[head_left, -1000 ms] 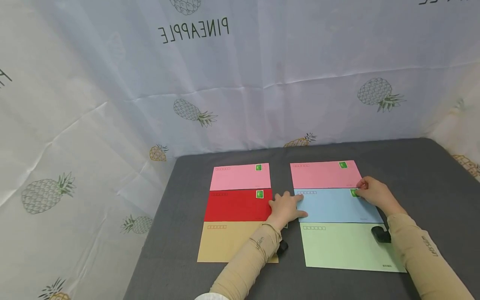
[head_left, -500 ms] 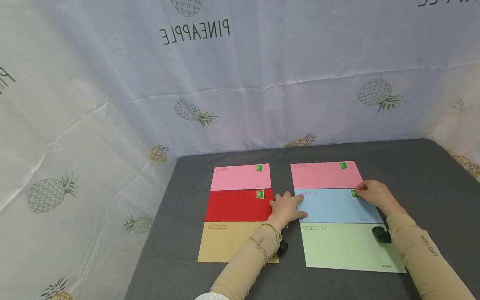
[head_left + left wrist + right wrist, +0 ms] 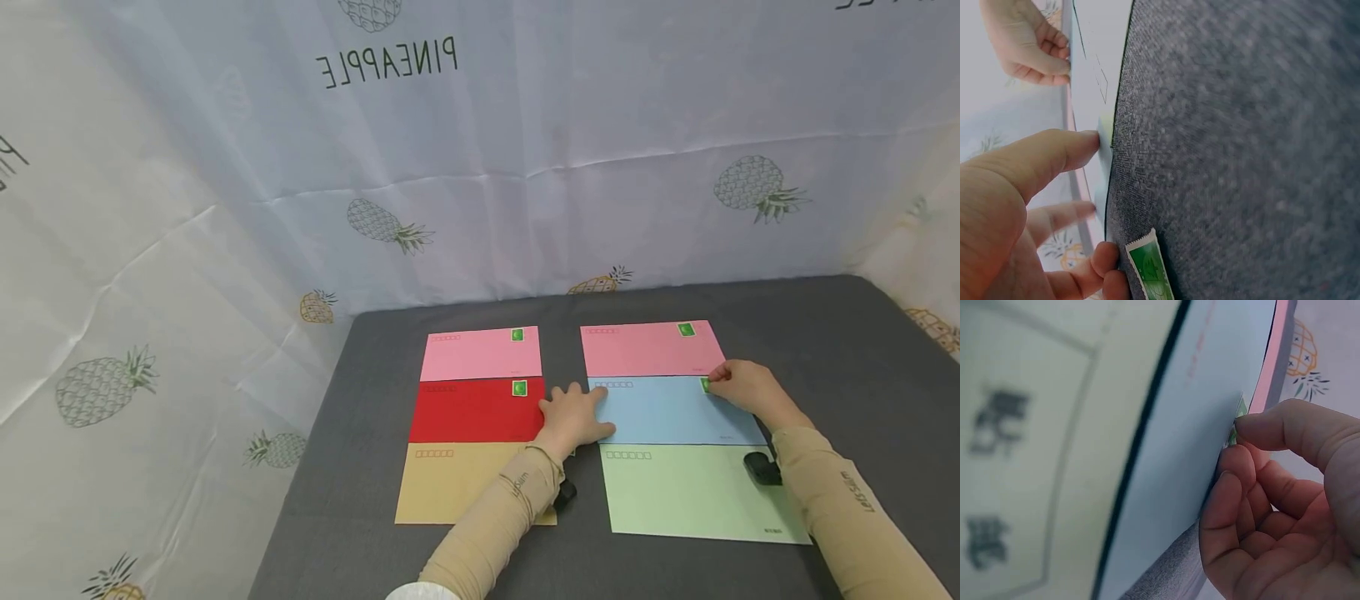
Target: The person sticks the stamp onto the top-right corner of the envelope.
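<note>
My left hand point(image 3: 568, 417) lies with fingers spread, thumb and index fingertips pressing the left edge of the blue envelope point(image 3: 667, 417). At that envelope's upper right corner, my right hand point(image 3: 752, 390) pinches a green postage stamp point(image 3: 704, 383), mostly covered by thumb and forefinger. In the right wrist view, only a sliver of the stamp point(image 3: 1240, 411) shows beside the thumb tip. Another green stamp point(image 3: 1149, 265) lies on the grey cloth by the left hand's curled lower fingers.
Above the blue envelope lies a pink one point(image 3: 645, 350) with a stamp; below it, a light green one point(image 3: 690, 492). The left column holds stamped pink point(image 3: 472, 354) and red point(image 3: 465, 412) envelopes and a tan one point(image 3: 442, 487), partly under the left forearm. A pineapple-print curtain point(image 3: 525, 225) hangs behind.
My right fingers have drawn together and shifted slightly left over the stamp, covering more of it. The left hand has kept its place.
</note>
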`<state>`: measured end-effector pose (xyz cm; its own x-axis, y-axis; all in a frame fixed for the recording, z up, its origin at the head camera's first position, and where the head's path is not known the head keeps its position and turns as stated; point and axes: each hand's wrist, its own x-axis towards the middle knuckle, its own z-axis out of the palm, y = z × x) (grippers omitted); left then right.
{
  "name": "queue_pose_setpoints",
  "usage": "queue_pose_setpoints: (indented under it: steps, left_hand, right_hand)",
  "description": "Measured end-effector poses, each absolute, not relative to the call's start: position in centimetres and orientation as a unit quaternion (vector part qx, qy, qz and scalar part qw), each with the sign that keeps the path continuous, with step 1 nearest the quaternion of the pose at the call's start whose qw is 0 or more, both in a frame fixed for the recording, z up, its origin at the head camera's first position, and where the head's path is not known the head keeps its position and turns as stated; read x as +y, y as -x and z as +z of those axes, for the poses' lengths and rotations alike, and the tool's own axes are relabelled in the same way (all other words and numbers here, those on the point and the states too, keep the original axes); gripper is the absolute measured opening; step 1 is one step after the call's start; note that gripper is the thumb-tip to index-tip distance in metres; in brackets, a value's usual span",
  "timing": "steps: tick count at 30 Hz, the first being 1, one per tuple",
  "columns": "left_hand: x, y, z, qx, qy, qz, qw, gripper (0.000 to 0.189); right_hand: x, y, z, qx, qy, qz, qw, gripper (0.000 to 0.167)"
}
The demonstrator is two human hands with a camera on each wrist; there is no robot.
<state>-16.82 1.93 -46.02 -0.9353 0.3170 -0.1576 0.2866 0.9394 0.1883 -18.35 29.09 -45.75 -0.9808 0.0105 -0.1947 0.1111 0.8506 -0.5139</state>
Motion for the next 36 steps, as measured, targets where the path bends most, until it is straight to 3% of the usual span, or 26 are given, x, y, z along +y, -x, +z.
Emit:
queue_pose_setpoints:
  steps: [15,26,36]
  left_hand:
    - [2.1,16.3,-46.2,0.976,-0.195,0.069,0.067,0.041]
    - [1.6,16.4,-45.8,0.972,-0.21,0.099,0.039,0.042]
    - [0.5,16.3,-45.3,0.969,-0.224,0.103,-0.021,0.042]
  right_hand:
    - [29.0,18.2,-46.0,0.963,-0.011,-0.261,0.072,0.024]
    - [28.6,17.6,-45.0,0.964,0.002,-0.261,0.052,0.028]
    - [27.4,17.0,-43.8,0.959,0.01,-0.281,0.037,0.033]
